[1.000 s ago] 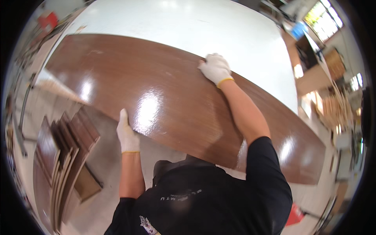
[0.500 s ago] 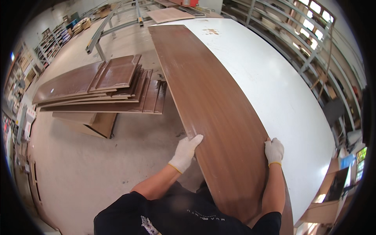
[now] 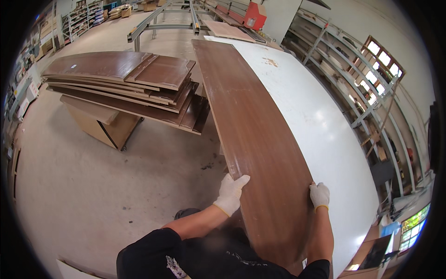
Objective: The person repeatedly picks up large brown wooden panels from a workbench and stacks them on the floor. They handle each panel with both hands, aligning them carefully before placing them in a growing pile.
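A long brown wood-grain panel [image 3: 267,139] lies lengthwise along the left side of a white-topped table [image 3: 320,125], its near end by my body. My left hand [image 3: 231,194], in a white knit glove, grips the panel's left edge, thumb on the top face and fingers beneath. On the opposite edge, my right hand [image 3: 319,195], gloved the same way, is closed around the rim with its fingers partly hidden. The left edge overhangs the floor side of the table.
To the left, several brown panels [image 3: 102,65] are piled on a wooden box-like stand [image 3: 95,125] with casters. Metal rails [image 3: 153,21] and a red machine part [image 3: 255,16] stand beyond. Grey metal shelving [image 3: 344,60] runs along the right wall.
My view has tilted upward and turned, so the panel and both hands appear lower in it. Both hands keep their hold on the panel's edges.
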Tool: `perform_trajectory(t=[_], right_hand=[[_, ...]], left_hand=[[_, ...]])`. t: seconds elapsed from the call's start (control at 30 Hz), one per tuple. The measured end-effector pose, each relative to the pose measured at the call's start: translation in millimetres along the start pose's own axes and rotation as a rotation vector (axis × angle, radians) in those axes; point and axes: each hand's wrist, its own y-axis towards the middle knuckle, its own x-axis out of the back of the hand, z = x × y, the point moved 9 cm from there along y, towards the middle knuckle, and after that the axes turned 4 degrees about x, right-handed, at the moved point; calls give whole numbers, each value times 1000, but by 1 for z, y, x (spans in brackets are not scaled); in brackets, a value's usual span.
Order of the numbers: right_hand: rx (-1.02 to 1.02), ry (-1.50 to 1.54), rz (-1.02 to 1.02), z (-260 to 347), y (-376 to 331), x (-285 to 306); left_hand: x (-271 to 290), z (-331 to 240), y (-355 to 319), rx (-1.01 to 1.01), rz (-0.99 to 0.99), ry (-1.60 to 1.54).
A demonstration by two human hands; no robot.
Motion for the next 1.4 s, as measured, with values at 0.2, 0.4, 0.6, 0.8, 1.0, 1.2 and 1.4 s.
perform_trajectory(t=[0.2,0.4,0.6,0.8,1.0,1.2,1.4], right_hand=[[141,6,115,-5,21,-9],[30,121,291,-40,52,-33],[243,39,243,-15,68,-5],[373,22,130,59,70,40],[540,43,57,160,76,60],[684,26,65,308,58,45],[816,38,168,497,46,-7]], left_hand=[[-22,-15,-20,-53,45,-112],[-51,-32,-42,-71,-5,-3],[-74,-53,-59,-143,53,-133],[-63,-81,-67,-235,10,-211],[-16,-117,-75,-385,-57,-338],[71,-170,-77,-517,-266,-262],[182,-252,-52,-590,-556,-217]])
